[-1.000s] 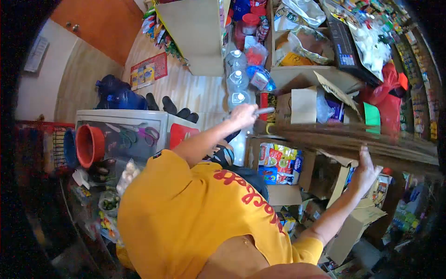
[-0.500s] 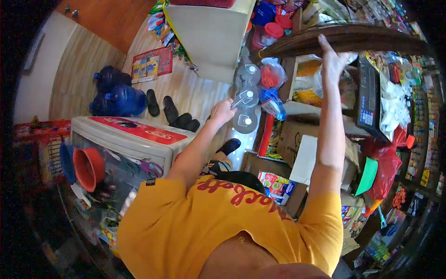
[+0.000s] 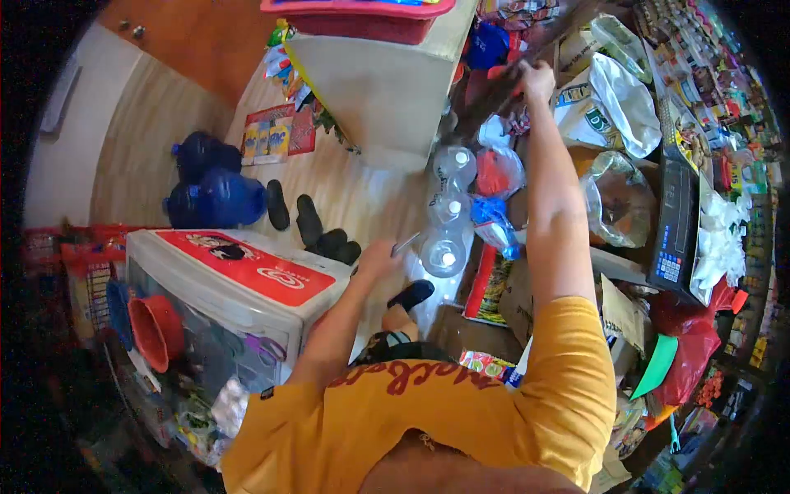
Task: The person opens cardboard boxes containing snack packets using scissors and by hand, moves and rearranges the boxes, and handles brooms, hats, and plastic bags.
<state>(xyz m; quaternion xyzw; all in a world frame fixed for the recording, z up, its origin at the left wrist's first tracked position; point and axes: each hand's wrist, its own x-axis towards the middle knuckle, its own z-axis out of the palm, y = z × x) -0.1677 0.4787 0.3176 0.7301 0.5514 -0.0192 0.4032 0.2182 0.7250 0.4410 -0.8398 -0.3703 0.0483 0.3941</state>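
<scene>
My right hand (image 3: 539, 81) is stretched forward at upper right, its fingers closed round a stick broom (image 3: 499, 92), a long bundle of thin dark brown sticks. The broom is smeared by motion and slants from upper right to lower left. My left hand (image 3: 380, 262) is held low over the floor, closed on a thin shiny tool (image 3: 406, 244) whose kind I cannot make out. Just right of it, several large clear plastic bottles (image 3: 445, 253) with white caps stand in a row. A blue-labelled plastic pack (image 3: 494, 224) lies beside them.
A white drawer cabinet (image 3: 239, 255) with a red top stands at left, near blue water jugs (image 3: 218, 198) and black slippers (image 3: 309, 218). At right are a black digital scale (image 3: 673, 230), a white sack (image 3: 613, 107) and crowded shelves. A pale counter (image 3: 378, 90) stands ahead.
My right hand has swung left with the broom, which has turned from nearly level to slanting. My left hand has come down and slightly left in view. The view has shifted too.
</scene>
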